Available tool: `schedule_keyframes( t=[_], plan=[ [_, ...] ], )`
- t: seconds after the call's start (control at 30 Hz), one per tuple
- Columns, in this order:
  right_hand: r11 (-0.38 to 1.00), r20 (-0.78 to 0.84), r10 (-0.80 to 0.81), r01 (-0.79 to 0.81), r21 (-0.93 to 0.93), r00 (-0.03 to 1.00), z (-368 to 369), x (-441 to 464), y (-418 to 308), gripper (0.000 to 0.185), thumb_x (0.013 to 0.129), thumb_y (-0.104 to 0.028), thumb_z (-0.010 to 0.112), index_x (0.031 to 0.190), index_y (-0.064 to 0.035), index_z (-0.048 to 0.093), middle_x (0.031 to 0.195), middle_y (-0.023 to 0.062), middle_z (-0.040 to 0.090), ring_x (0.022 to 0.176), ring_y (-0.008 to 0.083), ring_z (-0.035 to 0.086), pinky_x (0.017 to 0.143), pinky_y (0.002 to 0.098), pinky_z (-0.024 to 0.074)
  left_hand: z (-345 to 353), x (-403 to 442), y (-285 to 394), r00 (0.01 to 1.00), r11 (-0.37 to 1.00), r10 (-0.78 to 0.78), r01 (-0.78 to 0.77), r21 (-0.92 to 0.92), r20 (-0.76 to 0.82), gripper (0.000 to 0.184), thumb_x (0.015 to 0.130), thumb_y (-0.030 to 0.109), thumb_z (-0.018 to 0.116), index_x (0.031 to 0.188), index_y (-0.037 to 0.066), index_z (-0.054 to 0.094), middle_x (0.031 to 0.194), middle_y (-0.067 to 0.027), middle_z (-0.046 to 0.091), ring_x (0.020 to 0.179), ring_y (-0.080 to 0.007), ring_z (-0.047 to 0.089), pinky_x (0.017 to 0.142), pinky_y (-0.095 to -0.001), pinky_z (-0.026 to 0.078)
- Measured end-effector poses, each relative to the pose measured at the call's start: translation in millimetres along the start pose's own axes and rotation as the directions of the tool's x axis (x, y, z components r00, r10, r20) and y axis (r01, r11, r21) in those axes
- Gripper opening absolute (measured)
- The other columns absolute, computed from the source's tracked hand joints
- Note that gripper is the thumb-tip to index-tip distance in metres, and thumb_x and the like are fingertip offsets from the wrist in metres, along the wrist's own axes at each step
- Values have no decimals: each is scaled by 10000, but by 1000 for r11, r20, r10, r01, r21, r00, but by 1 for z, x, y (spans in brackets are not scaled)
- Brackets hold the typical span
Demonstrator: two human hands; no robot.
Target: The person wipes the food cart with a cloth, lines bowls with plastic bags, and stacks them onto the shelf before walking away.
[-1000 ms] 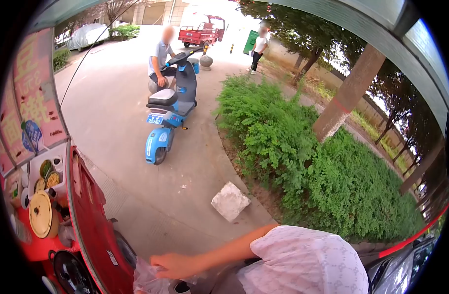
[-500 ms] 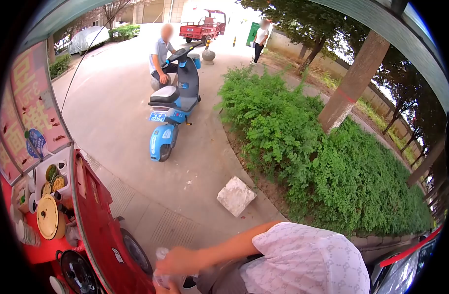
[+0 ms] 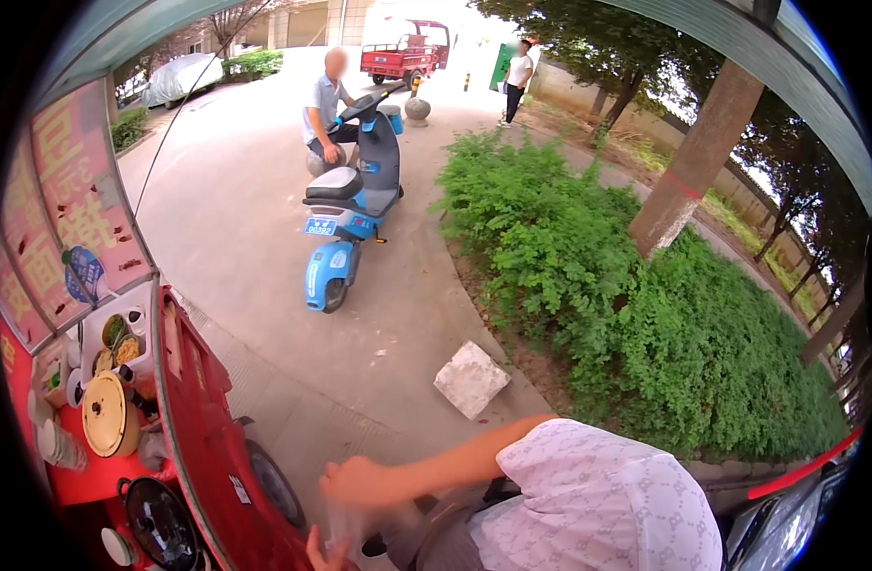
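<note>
The right hand (image 3: pixel 357 482) is clamped on blurred clear plastic (image 3: pixel 345 523) near the red cart (image 3: pixel 193 419); I cannot tell the cropped left hand's (image 3: pixel 329 554) grip.

A blue scooter (image 3: pixel 333 184) stands near a seated person (image 3: pixel 322 103) (a pale stone block (image 3: pixel 471 381) lies near the hedge (image 3: pixel 569 276)).

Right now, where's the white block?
The block lies low in the head view, just right of centre, on the ground beside the bushes.
</note>
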State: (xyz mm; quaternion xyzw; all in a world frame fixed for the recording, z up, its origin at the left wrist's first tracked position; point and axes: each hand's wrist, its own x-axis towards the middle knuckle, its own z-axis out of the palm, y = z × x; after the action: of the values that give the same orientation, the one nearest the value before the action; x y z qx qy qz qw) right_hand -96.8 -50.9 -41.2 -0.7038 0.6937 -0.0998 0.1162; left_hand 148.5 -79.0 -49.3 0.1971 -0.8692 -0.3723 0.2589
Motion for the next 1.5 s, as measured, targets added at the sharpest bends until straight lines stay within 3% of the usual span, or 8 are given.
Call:
schedule_keyframes(
  t=[0.17,0.33,0.53,0.6,0.73,0.93,1.27,1.5],
  plan=[
    [951,87,-221,195,242,971,-6,-4,-8,462,859,-125,587,1298,5,526,1004,245,593,835,421,683,655,475,558,-3,-11,16,954,936,-278,295,194,-110,483,892,-34,505,1333,141,600,1502,-234,420,1262,-452,507,995,-472,461],
    [699,122,-692,617,362,712,1,5,-36,430,883,-191,599,1288,-48,598,1025,235,600,888,402,669,705,518,545,-30,5,39,381,352,-922,899,262,-67,541,842,99,596,1377,168,554,1536,-192,396,1122,-442,609,917,-476,502],
    [756,17,-633,613,232,774,38,26,-41,181,756,-119,650,787,55,691,886,276,638,823,417,657,648,495,552,-49,-35,15,760,504,-641,525,686,-110,389,955,232,528,1322,127,602,1411,-190,540,1075,-398,646,878,-417,531],
    [836,178,-547,526,156,818,-3,43,-64,158,774,-68,606,838,74,631,882,283,609,763,382,687,591,450,554,-28,-55,-36,607,614,-766,788,35,-211,342,934,104,512,1246,42,636,1354,-215,578,1108,-374,643,895,-409,536],
    [847,155,-511,463,262,846,-8,75,-109,116,858,-77,588,905,27,610,900,220,576,804,364,623,694,454,528,-76,-59,24,636,771,-566,634,-64,-525,285,830,-102,533,1017,-12,728,1016,-185,731,985,-333,706,898,-375,540],
    [517,85,-708,433,739,701,-28,139,-226,88,869,-53,625,944,-15,600,883,149,588,762,300,611,678,404,496,-133,-81,41,114,639,-733,456,-620,-671,178,884,-76,617,1031,-14,697,1016,-82,727,914,-158,689,832,-275,541],
    [274,149,-824,153,950,546,27,276,-432,238,827,-22,538,1025,44,652,913,64,648,736,142,692,695,284,555,-280,-154,-32,-176,861,-495,35,-507,-851,224,878,-106,564,1093,-44,575,1050,-110,626,956,-215,693,835,-292,551],
    [361,51,-922,802,475,384,92,334,-457,302,868,-60,614,1165,-35,661,1084,195,600,973,322,652,839,405,540,-288,-194,-100,-129,779,-572,224,-585,-810,451,806,-98,497,1245,-41,584,1078,-97,618,919,-154,631,845,-277,528]
  ],
)
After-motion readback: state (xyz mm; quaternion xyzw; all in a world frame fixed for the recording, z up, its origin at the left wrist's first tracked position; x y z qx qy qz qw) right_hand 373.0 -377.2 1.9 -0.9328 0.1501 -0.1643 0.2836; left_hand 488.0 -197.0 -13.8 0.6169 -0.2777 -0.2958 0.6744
